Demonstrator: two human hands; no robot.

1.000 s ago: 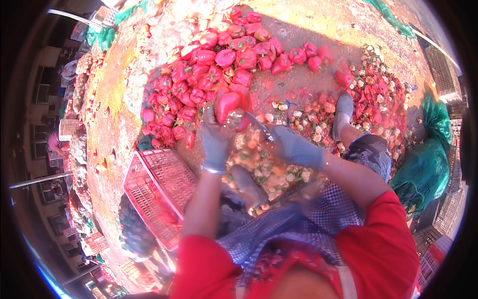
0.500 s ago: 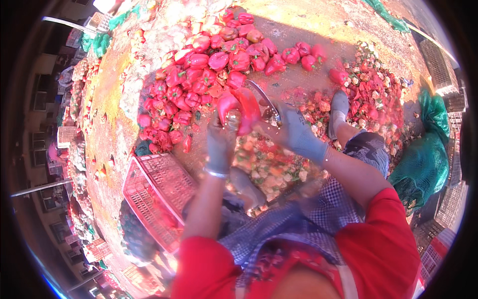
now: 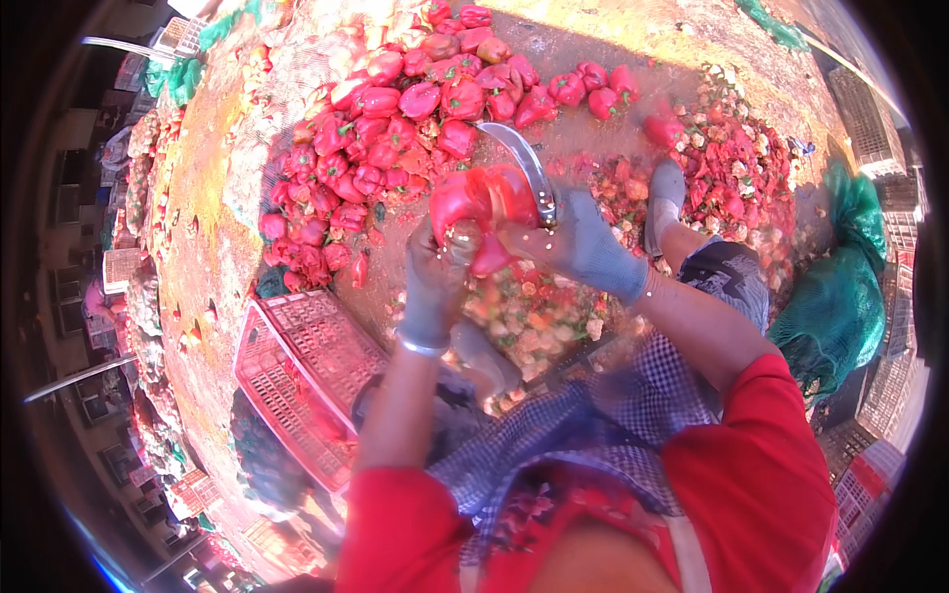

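Observation:
My left hand (image 3: pixel 437 269), in a grey glove, is closed round the left side of a red bell pepper (image 3: pixel 462 201). The pepper looks cut open, with its flesh spread toward the right. My right hand (image 3: pixel 585 242), gloved too, grips a knife with a curved blade (image 3: pixel 526 163); the handle is hidden in the palm. That blade points up and left, just above the pepper's right part. The right fingers reach to the pepper's lower right edge and seem to touch it. Beyond my hands lies a heap of whole red peppers (image 3: pixel 381 138).
A pink plastic crate (image 3: pixel 297 390) stands tilted at my left, with red pieces inside. Pepper cores and scraps (image 3: pixel 736 173) lie around my right foot (image 3: pixel 667 193), and more (image 3: pixel 534 321) lie between my legs. A green mesh sack (image 3: pixel 835 316) is at the right.
The pepper has been opened wider, its right part turned outward. The knife blade has swung upright and now shows its broad side. Both hands stay close together on the pepper.

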